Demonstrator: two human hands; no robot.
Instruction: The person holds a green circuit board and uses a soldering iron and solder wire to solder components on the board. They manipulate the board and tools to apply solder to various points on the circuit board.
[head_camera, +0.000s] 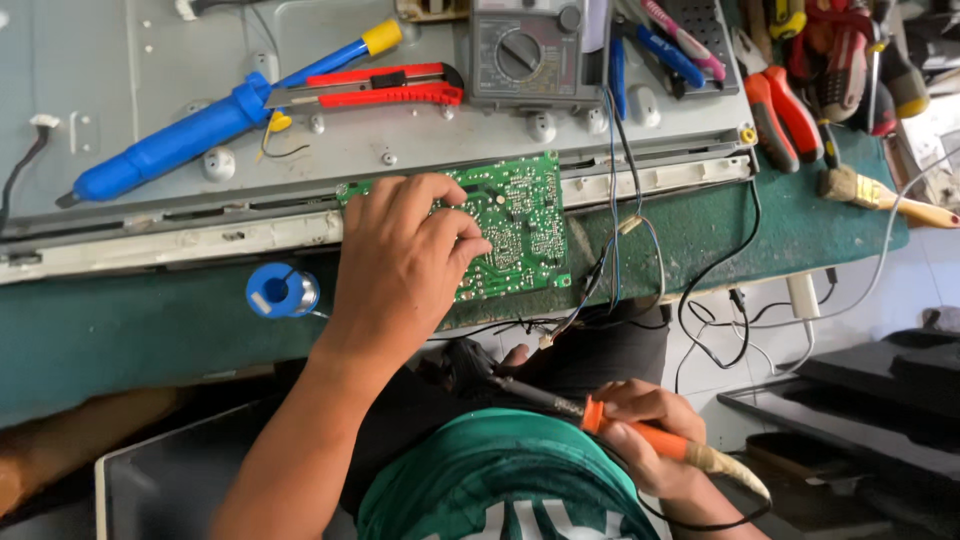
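Note:
My left hand (400, 265) lies palm down on a green circuit board (520, 220), fingers curled over its left half, pinning it to the green mat (780, 220) at the table's front edge. Several thin wires (615, 260) trail from the board's right side. My right hand (650, 440) is low by my lap, gripping the orange handle of a soldering iron (540, 397). Its dark tip points left, below the table edge and away from the board.
A grey metal panel (130, 60) behind the board carries a blue desoldering pump (190, 135), a red utility knife (385, 85) and a multimeter (525, 50). A blue solder spool (280, 290) sits left of my hand. Red-handled pliers (780, 110) and a brush (880, 195) lie at right.

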